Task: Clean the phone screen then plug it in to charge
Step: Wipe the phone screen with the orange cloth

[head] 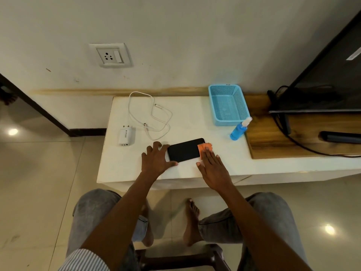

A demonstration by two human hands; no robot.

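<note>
So the phone (185, 150) lies flat between both hands: left hand (156, 159) spread, bracing its left end, right hand (212, 165) flat, pressing an orange cloth (204, 148) on its right end.

A low white rectangular tabletop (195, 171) is carrying a flat black phone (183, 150) near its front edge, with an orange cloth (204, 147) lying over the phone's right end. A white charger plug (126, 136) and a looping white cable (154, 116) are lying far left. A light-blue perforated plastic basket (227, 104) is sitting far right, with a blue spray bottle (239, 130) standing just near it.
</note>
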